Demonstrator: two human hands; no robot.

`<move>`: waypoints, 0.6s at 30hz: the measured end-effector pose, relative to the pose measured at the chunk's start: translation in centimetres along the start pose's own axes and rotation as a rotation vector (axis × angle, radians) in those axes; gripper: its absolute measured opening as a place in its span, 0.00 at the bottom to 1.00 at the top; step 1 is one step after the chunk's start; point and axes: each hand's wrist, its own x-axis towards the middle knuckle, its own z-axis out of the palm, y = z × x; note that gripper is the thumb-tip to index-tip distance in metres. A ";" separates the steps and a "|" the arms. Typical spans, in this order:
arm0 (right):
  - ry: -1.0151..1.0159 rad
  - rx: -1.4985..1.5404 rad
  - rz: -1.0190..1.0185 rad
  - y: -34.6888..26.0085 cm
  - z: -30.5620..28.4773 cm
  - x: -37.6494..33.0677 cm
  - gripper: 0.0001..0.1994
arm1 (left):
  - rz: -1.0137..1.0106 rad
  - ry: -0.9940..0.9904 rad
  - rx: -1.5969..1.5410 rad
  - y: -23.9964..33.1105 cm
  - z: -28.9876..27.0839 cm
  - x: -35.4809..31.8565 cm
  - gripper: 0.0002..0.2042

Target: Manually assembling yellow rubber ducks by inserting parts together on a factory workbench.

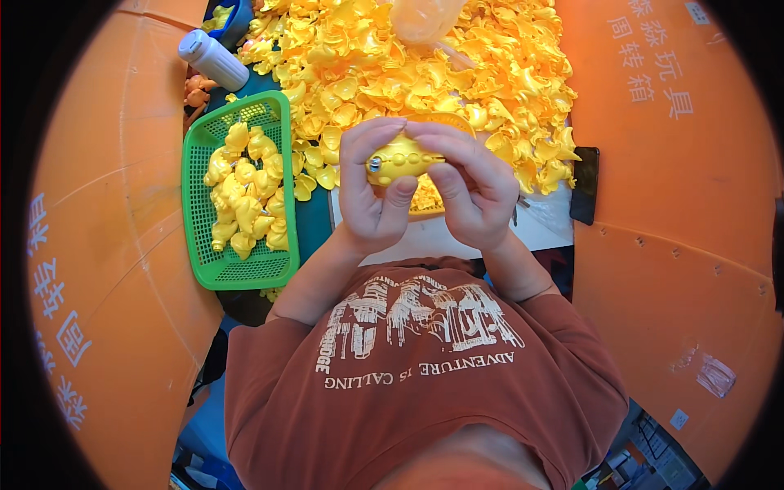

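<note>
The fingers of the left hand and right hand are clamped together on a rounded yellow piece, thumbs on its near side, the others curled over its far side. A shiny round part shows beside the left fingers; uneven thumb pressure could tilt the piece or let its smooth-looking surface slip. Should that happen, it would likely fall into the yellow-orange container just below the fingers. Beyond them, a heap of yellow shells covers much of the desk; a piece bouncing there could be lost, the colours being so alike. Left of the fingers stands a green basket of yellow figures, whose rim a wide-swinging left forearm might knock.
</note>
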 end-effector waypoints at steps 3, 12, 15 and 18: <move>-0.021 -0.023 0.077 -0.3 -0.1 0.1 0.10 | -0.015 0.025 0.168 -0.2 0.2 -0.4 0.29; 0.102 -0.172 -0.137 0.9 0.3 -0.1 0.11 | 0.113 0.064 0.167 -0.5 1.2 -0.2 0.21; 0.046 -0.089 -0.122 1.2 -0.2 0.2 0.09 | 0.086 0.052 0.175 -0.2 1.1 -0.1 0.21; -0.025 0.037 -0.020 2.1 -1.3 0.6 0.09 | -0.008 0.021 0.024 -0.9 0.8 0.1 0.21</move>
